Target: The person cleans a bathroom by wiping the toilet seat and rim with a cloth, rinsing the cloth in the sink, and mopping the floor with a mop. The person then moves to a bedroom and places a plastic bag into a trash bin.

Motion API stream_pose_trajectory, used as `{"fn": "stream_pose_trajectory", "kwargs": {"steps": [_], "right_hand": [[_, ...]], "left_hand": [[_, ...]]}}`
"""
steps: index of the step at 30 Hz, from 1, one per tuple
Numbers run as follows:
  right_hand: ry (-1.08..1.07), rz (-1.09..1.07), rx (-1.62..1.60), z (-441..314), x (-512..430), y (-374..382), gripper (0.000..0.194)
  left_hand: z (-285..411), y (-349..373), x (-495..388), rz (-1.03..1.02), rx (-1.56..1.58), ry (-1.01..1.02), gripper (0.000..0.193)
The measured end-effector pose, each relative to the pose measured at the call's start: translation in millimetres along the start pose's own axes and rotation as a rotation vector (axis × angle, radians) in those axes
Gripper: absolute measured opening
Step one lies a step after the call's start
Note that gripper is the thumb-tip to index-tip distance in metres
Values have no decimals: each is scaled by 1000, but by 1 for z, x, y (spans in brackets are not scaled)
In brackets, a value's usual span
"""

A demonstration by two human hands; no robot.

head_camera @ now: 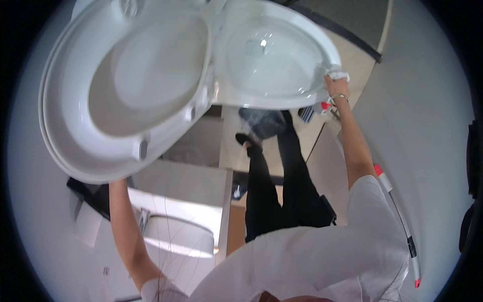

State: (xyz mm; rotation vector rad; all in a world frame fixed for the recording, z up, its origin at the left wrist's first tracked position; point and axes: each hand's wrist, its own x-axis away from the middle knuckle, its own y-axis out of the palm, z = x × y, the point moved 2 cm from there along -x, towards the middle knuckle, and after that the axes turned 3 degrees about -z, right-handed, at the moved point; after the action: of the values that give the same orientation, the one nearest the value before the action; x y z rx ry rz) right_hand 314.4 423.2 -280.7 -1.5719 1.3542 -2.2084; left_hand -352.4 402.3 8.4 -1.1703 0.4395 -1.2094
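Observation:
My right hand (338, 86) grips a crumpled white wipe (338, 73) at the front rim of a white toilet bowl (334, 49). A bracelet circles that wrist. Water and bright reflections show inside the bowl. The raised toilet seat (71, 87) leans to the left, with the lid (158, 64) behind it, seen through the seat's opening. Small bumpers stand out from the seat's underside. My left forearm reaches up to the lower edge of the seat and lid, where my left hand (117, 185) passes behind; its fingers are hidden.
A washbasin (179, 232) with a metal faucet (143, 219) is at lower left. Below the bowl, a translucent plastic bag (264, 122) is near my feet on the tiled floor (234, 151). A long-handled tool (402, 221) with red ends leans along the right wall (422, 132).

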Motion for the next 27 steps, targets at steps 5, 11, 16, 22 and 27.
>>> {"fn": "stream_pose_trajectory", "kwargs": {"steps": [5, 11, 16, 22, 27], "right_hand": [[-156, -429, 73, 0, 132, 73, 74], [-993, 7, -248, -239, 188, 33, 59], [-1051, 217, 43, -295, 144, 99, 52], [-1072, 202, 324, -242, 194, 112, 47], [-1176, 258, 319, -224, 253, 139, 38]], "left_hand": [[1, 6, -7, 4, 32, 36, 53], [0, 6, -10, 1, 55, 60, 53], [-2, 5, -9, 5, 66, 61, 53], [-4, 10, -10, -12, 52, 50, 53], [-8, 6, -12, -27, 34, 22, 53]]}}
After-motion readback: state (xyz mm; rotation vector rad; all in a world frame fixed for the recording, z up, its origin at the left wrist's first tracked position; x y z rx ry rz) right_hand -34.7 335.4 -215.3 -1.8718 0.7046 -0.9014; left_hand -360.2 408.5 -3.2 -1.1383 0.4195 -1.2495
